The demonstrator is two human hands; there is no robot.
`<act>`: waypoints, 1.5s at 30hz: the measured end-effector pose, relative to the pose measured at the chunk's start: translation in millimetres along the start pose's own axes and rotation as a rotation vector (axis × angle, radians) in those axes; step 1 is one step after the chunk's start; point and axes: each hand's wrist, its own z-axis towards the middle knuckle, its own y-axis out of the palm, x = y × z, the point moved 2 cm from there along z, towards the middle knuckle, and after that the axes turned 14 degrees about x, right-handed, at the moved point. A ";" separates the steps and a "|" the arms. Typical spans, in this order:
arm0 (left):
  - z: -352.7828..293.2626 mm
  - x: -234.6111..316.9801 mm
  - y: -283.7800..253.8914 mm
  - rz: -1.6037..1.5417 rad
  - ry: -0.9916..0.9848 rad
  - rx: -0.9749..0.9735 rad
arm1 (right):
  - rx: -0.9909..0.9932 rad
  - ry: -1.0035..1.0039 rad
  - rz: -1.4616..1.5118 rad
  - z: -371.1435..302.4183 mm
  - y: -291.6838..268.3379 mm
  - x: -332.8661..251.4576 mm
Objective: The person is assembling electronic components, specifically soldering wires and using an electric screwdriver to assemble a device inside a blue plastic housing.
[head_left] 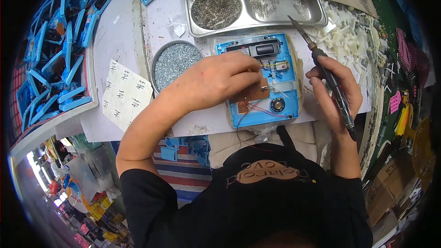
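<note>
A blue plastic casing lies open on the table in front of me, with a brown circuit board, thin wires, a round speaker and a black part inside. My left hand reaches over its left side. Its fingers are bent together on the circuit board, and whatever is between them is hidden. To the right of the casing, my right hand is closed around the black handle of a soldering iron. The iron's thin metal tip points up and left, apart from the casing.
Left of the casing sits a round bowl of small silver screws. Behind is a metal tray with small metal parts in its compartments. White plastic pieces pile up at right. Many blue casings fill the left. A marked paper lies nearby.
</note>
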 end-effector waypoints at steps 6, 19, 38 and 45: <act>0.3 0.3 -0.8 -0.032 -0.014 0.011 | 0.010 0.016 0.003 -0.5 -5.0 0.4; -8.6 24.3 33.8 -0.921 -0.948 0.610 | -0.109 -0.277 0.137 16.2 63.6 -6.3; 0.2 28.6 27.7 -0.343 -0.943 0.480 | 0.006 -0.270 0.113 22.3 70.0 -7.1; 2.7 31.5 33.2 0.001 -0.732 0.578 | -0.023 -0.327 0.055 15.0 59.5 -1.2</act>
